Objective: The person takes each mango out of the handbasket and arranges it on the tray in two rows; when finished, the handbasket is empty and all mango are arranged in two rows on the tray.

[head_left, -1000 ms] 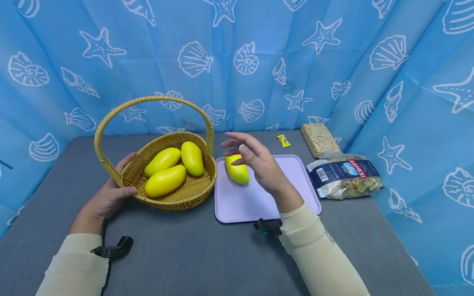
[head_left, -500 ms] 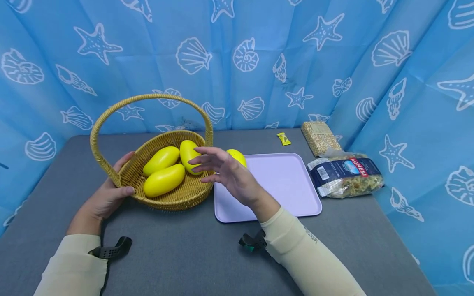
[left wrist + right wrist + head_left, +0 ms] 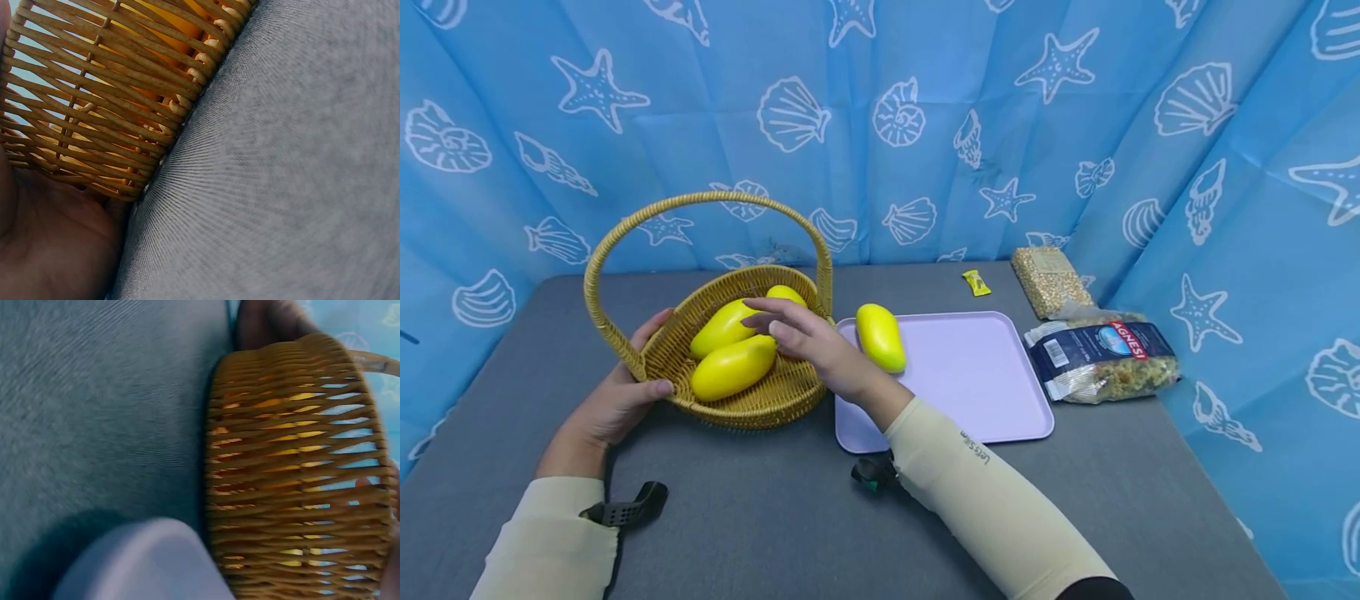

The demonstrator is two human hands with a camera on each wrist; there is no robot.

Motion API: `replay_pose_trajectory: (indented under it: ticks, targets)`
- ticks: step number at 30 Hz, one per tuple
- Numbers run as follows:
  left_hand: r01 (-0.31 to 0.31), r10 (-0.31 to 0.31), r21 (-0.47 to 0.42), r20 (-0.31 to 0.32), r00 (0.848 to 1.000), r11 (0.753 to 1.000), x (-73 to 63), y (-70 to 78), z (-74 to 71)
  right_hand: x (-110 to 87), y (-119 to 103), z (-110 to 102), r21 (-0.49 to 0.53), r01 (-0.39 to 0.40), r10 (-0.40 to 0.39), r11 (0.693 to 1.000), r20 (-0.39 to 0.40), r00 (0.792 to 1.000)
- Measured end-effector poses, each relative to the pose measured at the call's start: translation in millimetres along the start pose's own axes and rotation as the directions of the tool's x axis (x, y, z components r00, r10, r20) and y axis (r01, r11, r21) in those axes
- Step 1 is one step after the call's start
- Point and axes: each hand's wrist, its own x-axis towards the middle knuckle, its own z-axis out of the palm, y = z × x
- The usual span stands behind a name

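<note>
In the head view, a wicker basket [image 3: 760, 417] with a tall arched handle stands at left with three yellow mangoes in it. Two mangoes [image 3: 733, 368] lie toward its left; a third mango [image 3: 786, 292] at the back is partly hidden by my right hand [image 3: 812, 343]. That hand hovers over the basket's right side, fingers extended, with nothing visible in its grasp. My left hand [image 3: 617, 400] grips the basket's left side, thumb at the rim and fingers behind. A further mango [image 3: 881, 337] lies on a lilac tray [image 3: 977, 383]. In the left wrist view, woven wall [image 3: 94, 81] meets my palm.
Right of the tray lie a pasta bag [image 3: 1105, 358] and a pack of pale kernels [image 3: 1051, 282]. A small yellow wrapped sweet [image 3: 976, 282] sits behind the tray. A blue shell-patterned curtain [image 3: 865, 183] closes off the back and right of the grey table [image 3: 737, 517].
My right hand has moved left, from above the mango on the tray to over the basket. That mango is now uncovered. My left hand keeps its grip on the basket.
</note>
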Motion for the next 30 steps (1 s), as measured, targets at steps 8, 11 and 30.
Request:
replay_pose_trajectory:
  ticks: [8, 11, 30]
  targets:
    - [-0.009, 0.009, 0.008, 0.002, 1.0, 1.0, 0.3, -1.3, -1.0, 14.3, 7.2, 8.0, -0.192, -0.027, 0.041, 0.981, 0.07, 0.997]
    - [-0.006, 0.006, 0.009, 0.006, 1.0, 1.0, 0.1, -2.1, -1.9, 18.7, 8.3, 9.3, -0.283, -0.048, 0.082, 0.958, 0.111, 0.99]
    - [0.003, -0.003, 0.012, 0.004, 1.0, 1.0, 0.3, -1.8, -0.4, 39.0, 13.5, 32.3, -0.803, -0.158, 0.429, 0.575, 0.132, 0.893]
